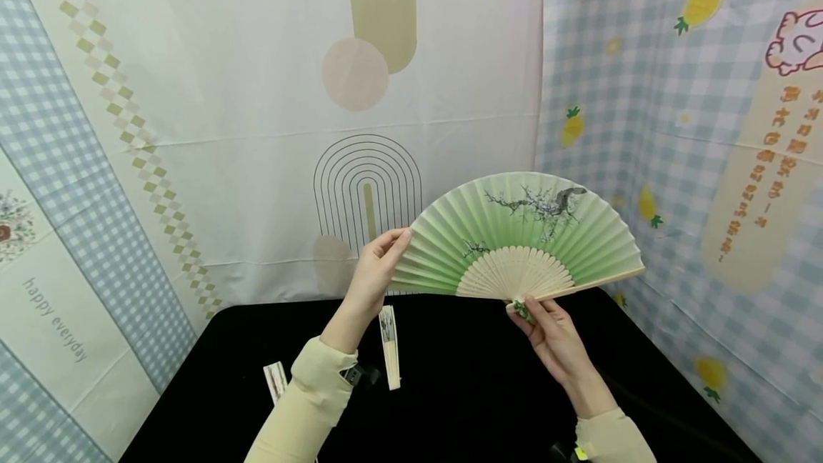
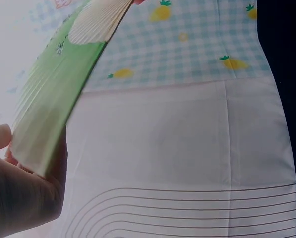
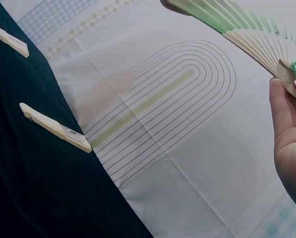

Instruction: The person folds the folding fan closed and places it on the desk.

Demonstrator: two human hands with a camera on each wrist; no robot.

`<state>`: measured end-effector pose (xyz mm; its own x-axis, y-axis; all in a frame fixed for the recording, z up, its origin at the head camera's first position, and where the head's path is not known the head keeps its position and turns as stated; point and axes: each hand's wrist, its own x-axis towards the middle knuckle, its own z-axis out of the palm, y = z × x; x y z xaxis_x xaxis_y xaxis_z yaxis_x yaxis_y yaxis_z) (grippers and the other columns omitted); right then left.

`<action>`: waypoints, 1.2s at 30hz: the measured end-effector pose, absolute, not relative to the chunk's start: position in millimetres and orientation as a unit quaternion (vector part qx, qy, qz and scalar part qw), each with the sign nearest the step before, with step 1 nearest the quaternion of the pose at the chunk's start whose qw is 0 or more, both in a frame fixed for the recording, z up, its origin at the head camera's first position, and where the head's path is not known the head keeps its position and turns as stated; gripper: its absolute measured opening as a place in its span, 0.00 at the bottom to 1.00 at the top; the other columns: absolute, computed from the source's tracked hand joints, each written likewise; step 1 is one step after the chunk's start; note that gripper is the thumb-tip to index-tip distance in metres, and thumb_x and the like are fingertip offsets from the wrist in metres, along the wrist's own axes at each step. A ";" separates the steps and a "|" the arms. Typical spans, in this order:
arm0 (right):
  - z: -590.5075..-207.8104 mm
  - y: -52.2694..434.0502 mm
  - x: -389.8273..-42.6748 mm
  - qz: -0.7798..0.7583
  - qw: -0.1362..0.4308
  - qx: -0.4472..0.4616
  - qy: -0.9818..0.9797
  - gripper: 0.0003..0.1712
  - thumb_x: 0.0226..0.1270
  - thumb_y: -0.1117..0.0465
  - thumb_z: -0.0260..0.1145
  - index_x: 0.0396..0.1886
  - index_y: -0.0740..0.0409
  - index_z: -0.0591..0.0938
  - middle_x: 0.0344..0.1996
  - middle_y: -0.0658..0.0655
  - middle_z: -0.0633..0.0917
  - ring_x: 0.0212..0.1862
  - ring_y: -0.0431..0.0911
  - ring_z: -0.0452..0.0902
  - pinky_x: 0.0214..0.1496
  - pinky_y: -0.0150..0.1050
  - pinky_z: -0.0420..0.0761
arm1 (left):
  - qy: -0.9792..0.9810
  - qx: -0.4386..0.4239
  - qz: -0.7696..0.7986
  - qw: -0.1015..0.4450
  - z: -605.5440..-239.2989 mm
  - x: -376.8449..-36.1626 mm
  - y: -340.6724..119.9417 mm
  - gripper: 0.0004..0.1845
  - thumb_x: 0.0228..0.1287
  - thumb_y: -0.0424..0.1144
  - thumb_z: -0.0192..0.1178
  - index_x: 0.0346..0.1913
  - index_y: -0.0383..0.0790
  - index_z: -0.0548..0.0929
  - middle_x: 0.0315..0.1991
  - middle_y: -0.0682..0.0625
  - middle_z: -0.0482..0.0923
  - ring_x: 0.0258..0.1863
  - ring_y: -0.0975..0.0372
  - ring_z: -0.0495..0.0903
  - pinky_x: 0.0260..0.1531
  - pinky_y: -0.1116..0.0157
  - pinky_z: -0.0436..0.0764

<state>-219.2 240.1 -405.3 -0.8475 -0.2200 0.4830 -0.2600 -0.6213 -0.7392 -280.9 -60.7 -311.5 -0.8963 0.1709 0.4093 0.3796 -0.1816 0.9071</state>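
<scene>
A green folding fan (image 1: 437, 252) is spread wide in the air above the black table, its pale ribs fanning out from a pivot at the bottom. Dark branches are printed on its leaf. My right hand (image 1: 556, 338) pinches the fan at the pivot, where a green tassel (image 1: 522, 311) hangs bunched against the fingers. At the fan's left outer edge, my left hand (image 1: 376, 270) holds the leaf between thumb and fingers. In the left wrist view, the left hand (image 2: 26, 193) is around the corner of the leaf.
Two folded fans lie on the black table (image 1: 463, 384): one folded fan (image 1: 390, 349) near the middle, another folded fan (image 1: 275, 381) further left, partly behind the left sleeve. Patterned cloth (image 1: 257, 56) hangs behind the table, and checked cloth (image 1: 675, 127) hangs at the right.
</scene>
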 end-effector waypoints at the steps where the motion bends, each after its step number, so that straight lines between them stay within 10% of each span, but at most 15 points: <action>1: -406.4 240.4 -219.9 0.860 0.008 0.283 -0.425 0.21 0.84 0.67 0.43 0.60 0.56 0.82 0.53 0.52 0.83 0.57 0.42 0.81 0.63 0.36 0.76 | -0.634 -0.214 -0.740 0.066 -312.3 -281.2 -61.7 0.18 0.76 0.46 0.58 0.55 0.35 0.84 0.45 0.51 0.82 0.48 0.58 0.77 0.54 0.58 0.75; 9: -407.9 239.7 -223.5 0.872 0.019 0.301 -0.386 0.22 0.85 0.66 0.41 0.63 0.56 0.79 0.54 0.53 0.83 0.57 0.43 0.81 0.63 0.36 0.76 | -0.593 -0.214 -0.776 0.011 -321.4 -278.8 -67.7 0.20 0.77 0.46 0.56 0.59 0.33 0.80 0.47 0.47 0.81 0.43 0.57 0.83 0.38 0.58 0.87; 36: -417.9 218.1 -224.3 0.883 0.045 0.254 -0.393 0.19 0.85 0.65 0.44 0.56 0.57 0.83 0.48 0.54 0.86 0.52 0.42 0.84 0.59 0.34 0.78 | -0.332 -0.210 -0.919 -0.016 -380.0 -272.0 -63.3 0.13 0.79 0.34 0.52 0.56 0.42 0.85 0.53 0.47 0.84 0.52 0.61 0.84 0.52 0.68 0.82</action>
